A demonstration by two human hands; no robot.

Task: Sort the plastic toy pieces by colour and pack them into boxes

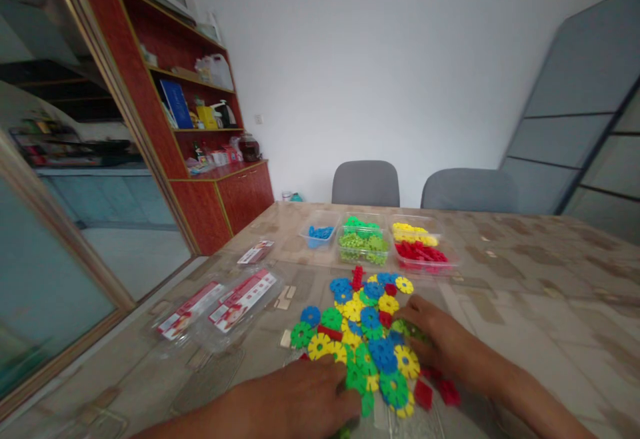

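Note:
A loose pile of notched plastic discs in yellow (352, 310), blue (383, 355) and green (394, 389) lies on the table before me. Red plastic blocks (423, 394) are mixed in and scattered at its right edge. My right hand (443, 336) reaches into the right side of the pile, its fingers bent around lime-green plastic pieces (407, 328). Palm down at the near left of the pile, my left hand (305, 396) has curled fingers. A bit of lime green (343, 433) shows beneath it; what those fingers hold is hidden.
Behind the pile stand clear tubs holding blue pieces (320, 233), green pieces (363, 227), lime pieces (363, 246), yellow pieces (414, 233) and red pieces (421, 253). Clear labelled lids (243, 300) lie at left. Two grey chairs (366, 184) stand beyond the patterned table (510, 286).

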